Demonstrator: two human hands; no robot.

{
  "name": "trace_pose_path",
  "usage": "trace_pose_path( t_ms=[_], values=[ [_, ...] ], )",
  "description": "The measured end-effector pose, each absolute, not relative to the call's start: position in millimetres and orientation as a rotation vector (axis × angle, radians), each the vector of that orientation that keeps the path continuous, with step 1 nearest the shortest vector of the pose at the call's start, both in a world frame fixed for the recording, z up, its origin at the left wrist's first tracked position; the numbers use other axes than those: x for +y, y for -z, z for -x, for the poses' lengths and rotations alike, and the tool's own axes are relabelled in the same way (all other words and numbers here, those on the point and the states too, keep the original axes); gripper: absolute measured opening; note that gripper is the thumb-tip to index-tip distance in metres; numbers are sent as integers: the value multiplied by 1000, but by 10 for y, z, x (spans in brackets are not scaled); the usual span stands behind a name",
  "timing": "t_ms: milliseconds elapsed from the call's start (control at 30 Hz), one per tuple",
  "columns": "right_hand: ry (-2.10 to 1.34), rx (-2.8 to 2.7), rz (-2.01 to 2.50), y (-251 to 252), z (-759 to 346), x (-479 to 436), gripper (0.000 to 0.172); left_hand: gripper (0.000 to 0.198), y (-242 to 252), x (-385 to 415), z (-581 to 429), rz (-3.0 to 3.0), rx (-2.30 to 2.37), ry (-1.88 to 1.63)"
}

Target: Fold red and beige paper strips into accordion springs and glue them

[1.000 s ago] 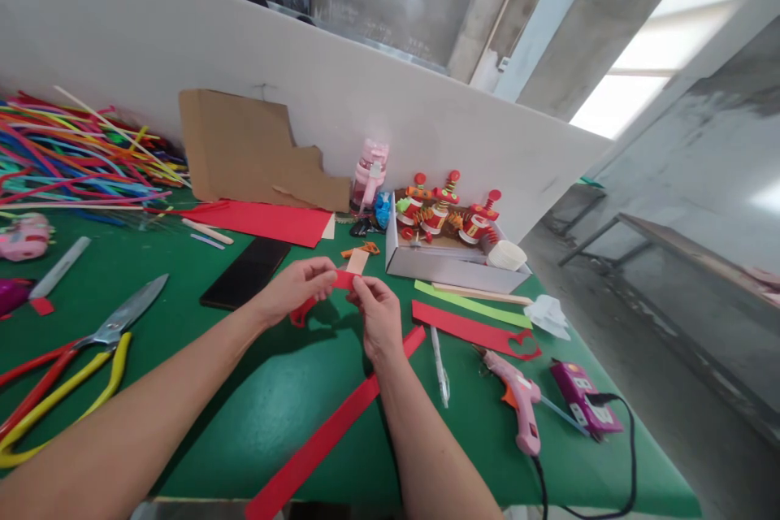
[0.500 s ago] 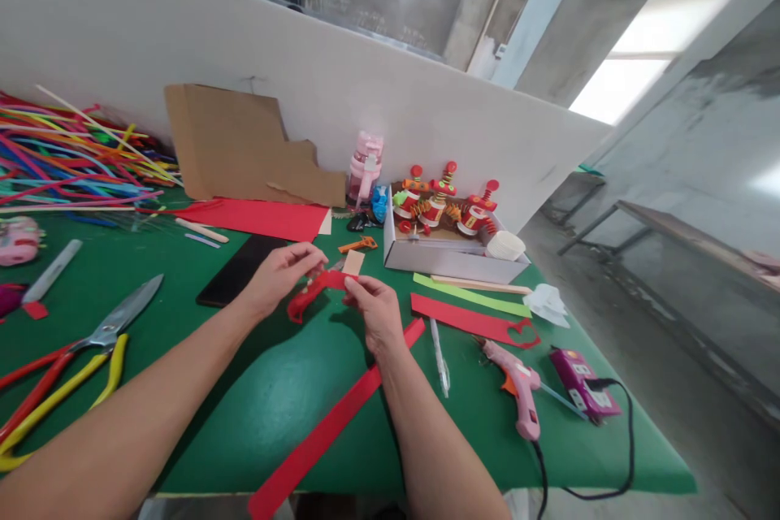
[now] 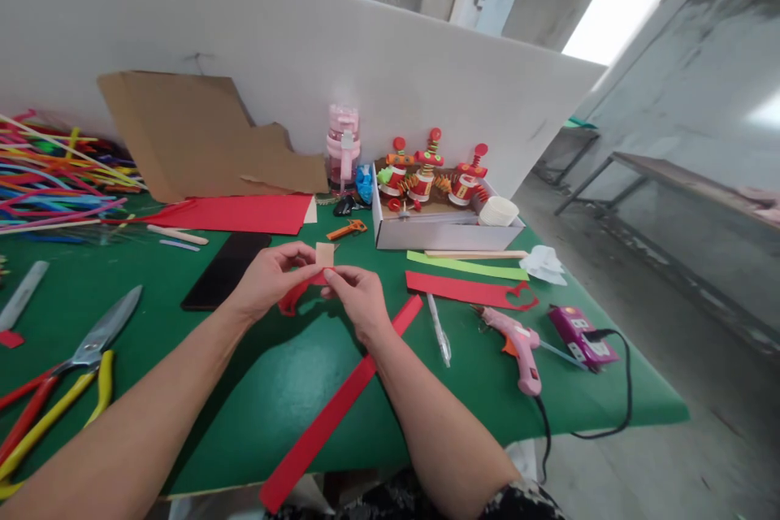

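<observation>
One red piece (image 3: 295, 297) is pinched by left hand (image 3: 268, 280) and right hand (image 3: 361, 301), between them | tan tab (image 3: 325, 254) seen beside left hand | long red strip (image 3: 341, 408) partly hidden by right wrist

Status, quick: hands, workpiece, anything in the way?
Left hand and right hand pinching small red piece. Tan tab beside it. Long red strip beneath right forearm. Glue gun lying apart from hands.

Above the bench (image 3: 256, 410), we hold a small red strip (image 3: 291, 301), its left end drooping and curved; a pale tan rectangle (image 3: 325, 253) stands up behind it, their contact hidden.
</observation>
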State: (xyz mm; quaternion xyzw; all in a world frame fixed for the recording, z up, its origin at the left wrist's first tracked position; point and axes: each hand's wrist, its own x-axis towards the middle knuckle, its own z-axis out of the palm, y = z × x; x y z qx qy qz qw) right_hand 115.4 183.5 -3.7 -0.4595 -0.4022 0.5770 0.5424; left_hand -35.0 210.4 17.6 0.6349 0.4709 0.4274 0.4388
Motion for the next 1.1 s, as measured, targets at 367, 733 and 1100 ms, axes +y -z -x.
trace_pose_path(
  t_ms=[367, 733, 1100],
  values=[
    [-1335, -1006, 1109, 80, -1142, 1829, 18, 26, -201, 2100, 361, -1707, 1103, -1046],
    [-1439, -861, 1073, 79, -1168, 1871, 11, 20, -199, 2142, 433, -2169, 981, -1117],
    [-1545, -775, 1016, 44, -1208, 1868, 12, 26, -221, 2177, 499, -2483, 868, -1034]
  ],
)
